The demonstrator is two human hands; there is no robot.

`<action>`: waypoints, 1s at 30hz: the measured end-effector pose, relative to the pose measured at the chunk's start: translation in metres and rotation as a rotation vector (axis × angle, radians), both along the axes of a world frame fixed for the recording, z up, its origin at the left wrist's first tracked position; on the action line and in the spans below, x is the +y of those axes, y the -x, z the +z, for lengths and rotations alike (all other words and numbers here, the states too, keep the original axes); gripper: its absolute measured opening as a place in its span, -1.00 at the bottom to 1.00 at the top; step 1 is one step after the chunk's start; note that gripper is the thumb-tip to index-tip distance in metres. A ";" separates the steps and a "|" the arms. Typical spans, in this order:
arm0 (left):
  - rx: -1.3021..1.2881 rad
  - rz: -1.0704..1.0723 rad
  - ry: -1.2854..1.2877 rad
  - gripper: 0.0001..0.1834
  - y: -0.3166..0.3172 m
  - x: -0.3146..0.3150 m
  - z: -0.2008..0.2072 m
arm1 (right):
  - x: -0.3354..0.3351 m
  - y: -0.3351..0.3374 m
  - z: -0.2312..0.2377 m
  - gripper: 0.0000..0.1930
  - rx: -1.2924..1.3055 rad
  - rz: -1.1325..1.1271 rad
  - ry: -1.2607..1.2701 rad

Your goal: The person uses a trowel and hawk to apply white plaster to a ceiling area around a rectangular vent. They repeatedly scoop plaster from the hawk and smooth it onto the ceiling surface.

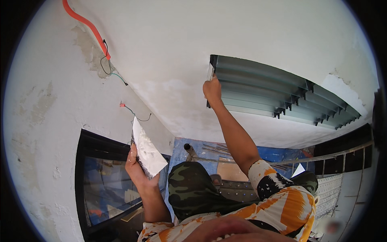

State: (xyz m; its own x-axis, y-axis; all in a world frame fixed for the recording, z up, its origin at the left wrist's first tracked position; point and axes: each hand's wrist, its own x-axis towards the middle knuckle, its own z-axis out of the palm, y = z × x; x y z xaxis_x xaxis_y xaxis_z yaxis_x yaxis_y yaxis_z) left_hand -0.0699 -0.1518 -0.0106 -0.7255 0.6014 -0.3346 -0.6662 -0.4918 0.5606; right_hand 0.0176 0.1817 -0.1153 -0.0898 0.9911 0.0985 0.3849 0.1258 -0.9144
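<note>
My left hand (141, 175) grips a white board (158, 164) from below and along its left edge. A thick heap of white putty (146, 145) lies on the board. My right arm is stretched up and forward. The closed right hand (212, 89) holds a thin, flat blade, apparently a putty knife (211, 71), against the left edge of a dark louvred window (258, 80). The fist hides the handle. Around the window, the white wall (169, 68) shows smooth and patchy coats.
An orange conduit (86, 24) runs down the wall corner, with loose wires (120, 76) hanging out. More wires poke from a small box (122, 105). A black-framed window (78, 169) stands lower left. Below are an upright pipe (188, 149), a studded plank (238, 192) and a curved railing (342, 153).
</note>
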 end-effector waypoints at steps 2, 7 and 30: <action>-0.002 -0.029 -0.045 -0.70 0.001 -0.001 0.000 | 0.005 -0.001 0.007 -0.45 -0.002 0.002 -0.007; 0.028 -0.114 -0.099 -0.64 0.003 -0.004 -0.001 | -0.003 -0.009 0.005 -0.41 0.005 -0.057 -0.291; 0.039 0.044 0.002 -0.76 0.003 -0.007 -0.015 | -0.014 0.029 -0.021 -0.38 -0.359 -0.169 -1.001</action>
